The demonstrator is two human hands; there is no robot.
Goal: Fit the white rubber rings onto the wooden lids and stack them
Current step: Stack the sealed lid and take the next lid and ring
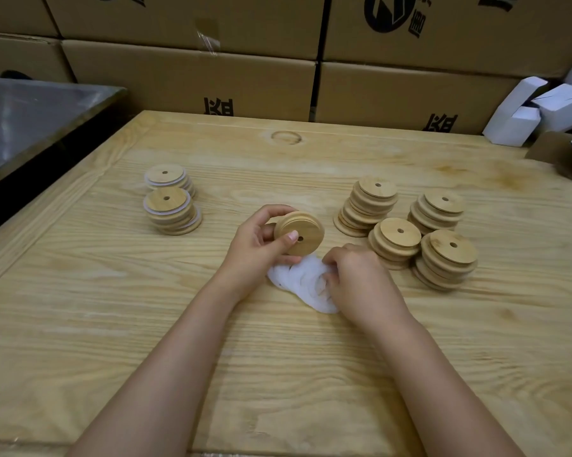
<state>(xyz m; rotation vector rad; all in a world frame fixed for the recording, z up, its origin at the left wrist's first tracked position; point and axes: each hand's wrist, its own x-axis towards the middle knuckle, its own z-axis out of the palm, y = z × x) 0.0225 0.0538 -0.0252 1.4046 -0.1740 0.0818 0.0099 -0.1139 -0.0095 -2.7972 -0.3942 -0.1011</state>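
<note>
My left hand (261, 242) grips a round wooden lid (306, 234) with a small centre hole, tilted above the wooden table (113, 324), thumb across its face. My right hand (360, 282) rests on a loose pile of white rubber rings (297, 278) just below the lid, fingers curled into the pile. Two short stacks of lids with white rings (170, 199) stand at the left. Several stacks of bare wooden lids (409, 225) stand at the right.
Cardboard boxes (212, 74) form a wall behind the table. Small white cartons (541, 110) lie at the back right. A dark metal surface (30, 117) borders the table on the left.
</note>
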